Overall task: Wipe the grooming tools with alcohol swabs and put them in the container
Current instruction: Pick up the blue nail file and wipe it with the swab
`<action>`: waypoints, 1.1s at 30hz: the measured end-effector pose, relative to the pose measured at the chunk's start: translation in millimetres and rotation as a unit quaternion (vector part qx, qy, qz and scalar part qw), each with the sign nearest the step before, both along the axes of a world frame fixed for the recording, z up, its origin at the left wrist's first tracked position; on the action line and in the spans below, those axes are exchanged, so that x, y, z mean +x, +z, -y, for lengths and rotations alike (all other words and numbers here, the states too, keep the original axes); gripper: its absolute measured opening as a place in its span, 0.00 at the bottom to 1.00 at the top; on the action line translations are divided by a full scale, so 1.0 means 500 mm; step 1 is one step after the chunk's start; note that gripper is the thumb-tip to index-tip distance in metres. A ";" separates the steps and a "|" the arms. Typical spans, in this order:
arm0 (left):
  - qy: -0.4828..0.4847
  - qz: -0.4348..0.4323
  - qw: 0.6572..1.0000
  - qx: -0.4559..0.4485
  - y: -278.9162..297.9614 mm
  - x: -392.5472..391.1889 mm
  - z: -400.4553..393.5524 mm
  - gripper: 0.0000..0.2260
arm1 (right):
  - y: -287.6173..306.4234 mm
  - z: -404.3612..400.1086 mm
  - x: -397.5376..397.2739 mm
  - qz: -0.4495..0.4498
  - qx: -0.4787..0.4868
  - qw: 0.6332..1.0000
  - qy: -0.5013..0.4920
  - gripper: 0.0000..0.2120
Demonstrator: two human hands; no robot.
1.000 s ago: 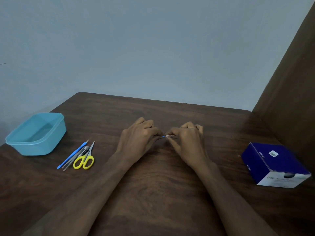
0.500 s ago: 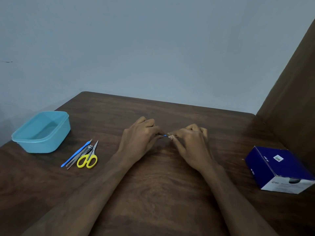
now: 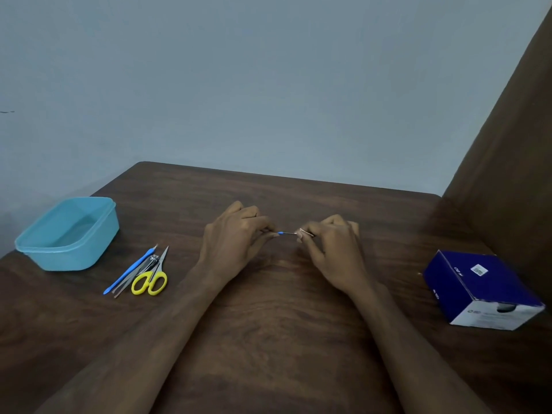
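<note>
**Fingers of both hands pinch one thin tool over mid-table**

Fingers (image 3: 263, 227) of the left hand (image 3: 236, 237) curl round the blue-handled end of a thin grooming tool (image 3: 283, 233), and those of the right hand (image 3: 331, 249) pinch its far end together with a small pale swab (image 3: 304, 232). Only a short stretch of blue grip and bare metal shaft shows in the gap between the hands, held level just above the wood.

Dark brown wood-grain table (image 3: 268, 324) carries everything. On its right side, near the edge, sits a dark blue swab box (image 3: 478, 288) with a white end face turned toward the viewer. At the far left stands the light blue plastic container (image 3: 89, 252), open-topped. Just beside it, toward the hands, lies a bundle of tools touching one another: yellow-handled scissors (image 3: 150, 280), a long blue-handled cuticle pusher (image 3: 128, 271), a metal nail clipper (image 3: 150, 262) and what looks like tweezers (image 3: 127, 283), all pointing away at a slant.
</note>
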State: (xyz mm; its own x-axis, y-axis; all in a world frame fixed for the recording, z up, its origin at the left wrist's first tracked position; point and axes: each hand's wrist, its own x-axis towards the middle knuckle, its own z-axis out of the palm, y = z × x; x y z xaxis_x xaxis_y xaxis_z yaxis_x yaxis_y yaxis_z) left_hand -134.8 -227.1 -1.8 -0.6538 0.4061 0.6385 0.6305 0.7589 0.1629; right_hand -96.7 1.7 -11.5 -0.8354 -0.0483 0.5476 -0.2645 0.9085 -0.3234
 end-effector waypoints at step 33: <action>-0.014 0.000 1.000 -0.018 0.011 0.017 -0.009 0.05 | 0.002 0.021 0.008 0.022 -0.057 0.998 -0.030 0.09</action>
